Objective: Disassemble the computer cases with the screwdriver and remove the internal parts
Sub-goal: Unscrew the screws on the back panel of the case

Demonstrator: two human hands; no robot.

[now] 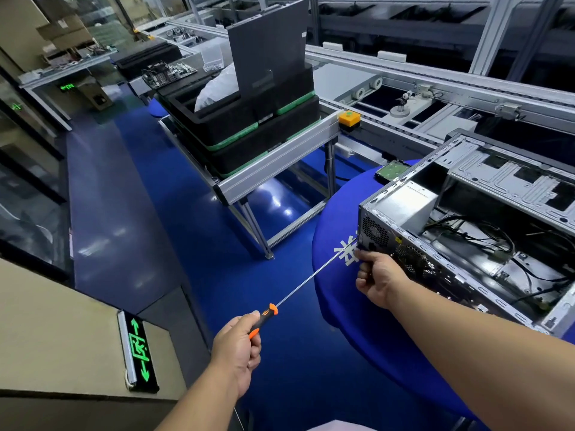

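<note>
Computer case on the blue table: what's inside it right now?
Inside the open computer case a silver power supply sits at the rear corner, with loose black cables running across the floor. Whatever lies beneath the metal drive bracket is hidden.

Black foam trays (249,132) with green edging are stacked on an aluminium-framed stand (280,163) over the glossy blue floor (186,213). A dark flat panel (270,48) stands upright in the top tray, beside a white bag (214,88). A yellow push-button box (349,118) sits at the stand's corner, next to a roller conveyor (389,126). A green-lit exit sign (138,353) is at lower left. A bare circuit board (169,73) lies farther back.
</note>
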